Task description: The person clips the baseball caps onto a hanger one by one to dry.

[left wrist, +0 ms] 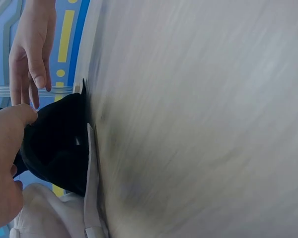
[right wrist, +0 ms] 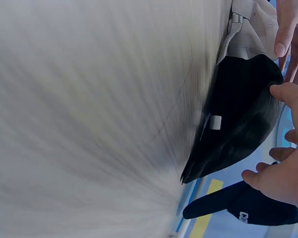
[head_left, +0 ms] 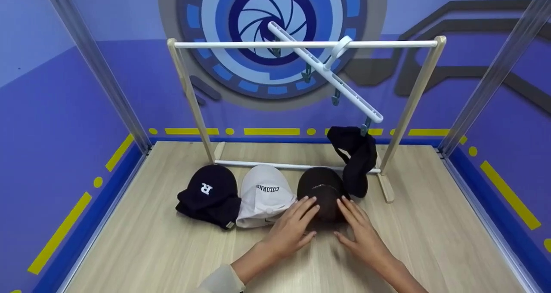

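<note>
Both spread: left hand (head_left: 287,232) and right hand (head_left: 362,237) touch opposite sides of dark-brown baseball cap (head_left: 320,183), tabletop (head_left: 434,241).

From here I count two hands, a left hand (head_left: 287,230) and a right hand (head_left: 363,237), and four caps: one black cap (head_left: 318,183) between them, one white cap (head_left: 263,194) and one navy cap (head_left: 213,194) to their left, one hanging cap (head_left: 360,168) beyond the right. Past them stand one rack (head_left: 224,45), one hanger (head_left: 353,96), four clips (head_left: 306,74).
</note>
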Available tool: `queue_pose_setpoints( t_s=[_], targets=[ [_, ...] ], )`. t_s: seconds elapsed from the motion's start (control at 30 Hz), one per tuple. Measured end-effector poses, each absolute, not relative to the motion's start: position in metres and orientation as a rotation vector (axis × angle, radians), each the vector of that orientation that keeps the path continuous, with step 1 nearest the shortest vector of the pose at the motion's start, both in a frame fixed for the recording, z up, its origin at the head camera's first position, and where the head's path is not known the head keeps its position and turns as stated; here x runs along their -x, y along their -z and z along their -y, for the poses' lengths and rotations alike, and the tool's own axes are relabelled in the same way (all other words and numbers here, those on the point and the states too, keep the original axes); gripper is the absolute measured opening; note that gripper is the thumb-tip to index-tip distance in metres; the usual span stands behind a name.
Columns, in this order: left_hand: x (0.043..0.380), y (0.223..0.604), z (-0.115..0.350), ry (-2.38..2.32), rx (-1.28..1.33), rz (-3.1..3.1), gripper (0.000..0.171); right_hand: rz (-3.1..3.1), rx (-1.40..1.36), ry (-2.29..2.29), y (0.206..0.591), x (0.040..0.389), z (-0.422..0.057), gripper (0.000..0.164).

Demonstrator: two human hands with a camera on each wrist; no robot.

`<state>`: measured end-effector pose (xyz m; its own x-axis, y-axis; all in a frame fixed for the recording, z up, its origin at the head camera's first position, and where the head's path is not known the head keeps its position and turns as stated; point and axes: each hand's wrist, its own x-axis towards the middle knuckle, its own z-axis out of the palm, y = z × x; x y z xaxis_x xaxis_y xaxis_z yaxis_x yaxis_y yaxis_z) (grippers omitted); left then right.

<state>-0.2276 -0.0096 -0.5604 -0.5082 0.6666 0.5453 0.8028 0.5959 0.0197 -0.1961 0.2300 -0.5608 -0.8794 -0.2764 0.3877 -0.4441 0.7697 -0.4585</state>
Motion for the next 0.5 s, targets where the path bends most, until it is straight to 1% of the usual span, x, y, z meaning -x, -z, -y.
queue_pose_setpoints(
  t_s=[0.5],
  targets=[
    [0.2294, 0.5635, 0.0005, 0.482, 1.175, 2.313, 0.074, 2.641, -0.56, -0.784, 0.5597, 0.2045, -0.2239, 0.091]
  ],
)
